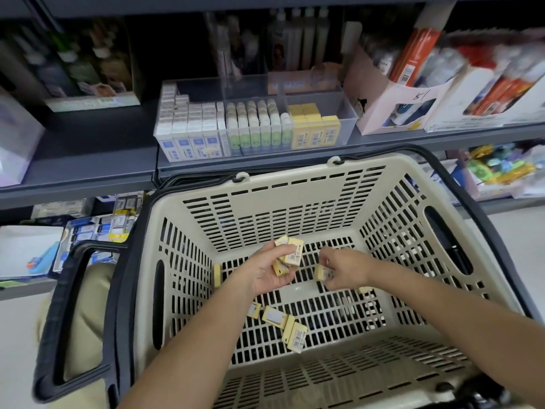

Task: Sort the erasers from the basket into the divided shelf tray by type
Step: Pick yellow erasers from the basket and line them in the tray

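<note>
Two hands: both down inside the basket [265, 202].
Left grip: left hand [269, 274] clamped round a bundle of yellow erasers [292, 256].
Right grip: right hand [345, 270] pinched on a single eraser [322, 273].
Loose erasers [290, 326]: on the basket floor, nearer side.
Divided tray [347, 119]: on the shelf [88, 154] beyond the basket.

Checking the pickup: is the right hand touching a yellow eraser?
Touching. The head view shows the right hand pinching a yellow eraser with its fingertips.
</note>
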Demonstrator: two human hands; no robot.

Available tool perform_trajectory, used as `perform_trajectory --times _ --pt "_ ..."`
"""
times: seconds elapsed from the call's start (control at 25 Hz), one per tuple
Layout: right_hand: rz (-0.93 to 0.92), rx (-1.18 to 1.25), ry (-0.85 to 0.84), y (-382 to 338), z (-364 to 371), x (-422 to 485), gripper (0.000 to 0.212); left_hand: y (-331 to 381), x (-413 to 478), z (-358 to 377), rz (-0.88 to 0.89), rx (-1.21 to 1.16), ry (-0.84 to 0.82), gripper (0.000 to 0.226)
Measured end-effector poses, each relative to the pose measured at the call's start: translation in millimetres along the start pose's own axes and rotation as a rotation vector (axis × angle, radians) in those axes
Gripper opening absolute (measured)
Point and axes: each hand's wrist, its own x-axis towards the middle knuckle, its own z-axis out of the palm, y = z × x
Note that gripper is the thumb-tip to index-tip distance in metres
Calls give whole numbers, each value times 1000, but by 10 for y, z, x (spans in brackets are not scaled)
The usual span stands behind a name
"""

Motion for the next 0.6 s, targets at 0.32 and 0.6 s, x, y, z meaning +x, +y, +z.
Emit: perform_trajectory --times 0.32,0.6 --pt "-116 538 412 -51 -767 -271 25 621 -518 660 275 184 -297 41" --pt "-162 579 829 -189 -1878 -354 9 1479 -841 874 628 192 -254 41"
